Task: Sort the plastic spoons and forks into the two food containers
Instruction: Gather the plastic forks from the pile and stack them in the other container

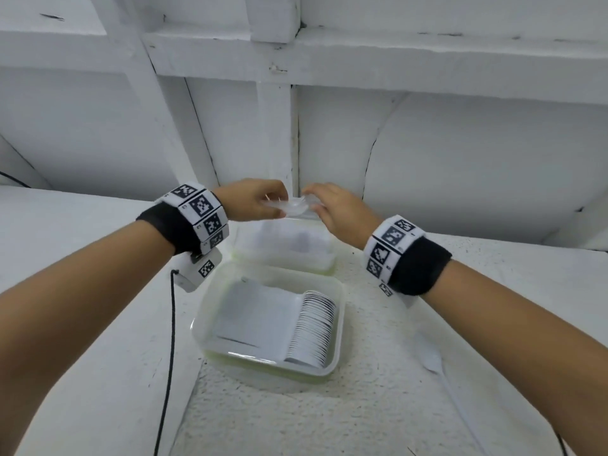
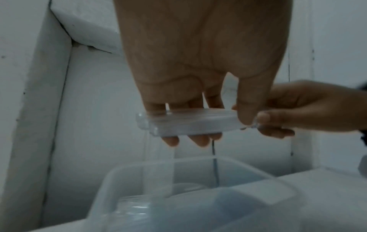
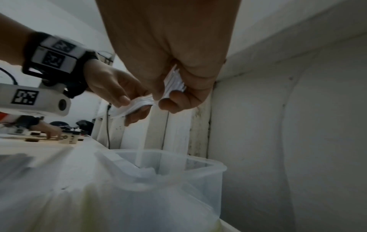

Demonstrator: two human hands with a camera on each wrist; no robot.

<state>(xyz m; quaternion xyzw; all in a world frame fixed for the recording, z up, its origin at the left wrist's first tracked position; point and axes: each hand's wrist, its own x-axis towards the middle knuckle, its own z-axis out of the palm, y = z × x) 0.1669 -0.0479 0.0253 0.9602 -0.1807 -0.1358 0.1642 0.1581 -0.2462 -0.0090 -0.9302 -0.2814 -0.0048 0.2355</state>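
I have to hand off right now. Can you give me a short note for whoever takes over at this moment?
Left hand and right hand: both grip one stack of white plastic cutlery from opposite ends, held above the far translucent plastic food container.
Near translucent plastic food container: already holds a neat nested row of white plastic spoons.
One loose white plastic utensil lies on the white textured table, right of the near container.
Left: lower the held stack into the far container, then sort the loose utensil. Whether the held stack is forks cannot be told.
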